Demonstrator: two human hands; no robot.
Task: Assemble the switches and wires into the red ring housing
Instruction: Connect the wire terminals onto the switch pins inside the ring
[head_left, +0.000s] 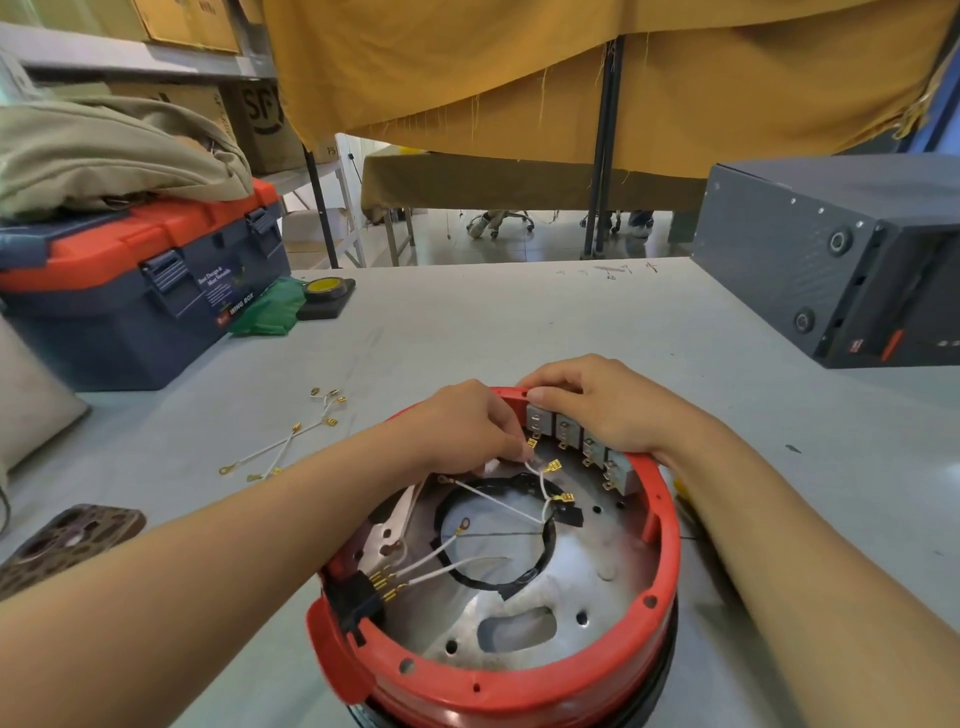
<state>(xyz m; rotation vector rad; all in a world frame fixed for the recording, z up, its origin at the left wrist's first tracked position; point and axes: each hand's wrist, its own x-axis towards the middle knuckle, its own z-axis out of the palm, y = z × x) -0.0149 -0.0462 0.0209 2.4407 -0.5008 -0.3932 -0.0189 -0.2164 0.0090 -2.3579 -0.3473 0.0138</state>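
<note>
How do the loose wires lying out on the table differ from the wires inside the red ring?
The loose wires lie on the table, left of the red ring housing, untouched; the wires inside the ring lie over its metal plate. The left hand pinches a terminal of the inside set near the switches, which the right hand holds. Both sets are white with gold terminals.
</note>
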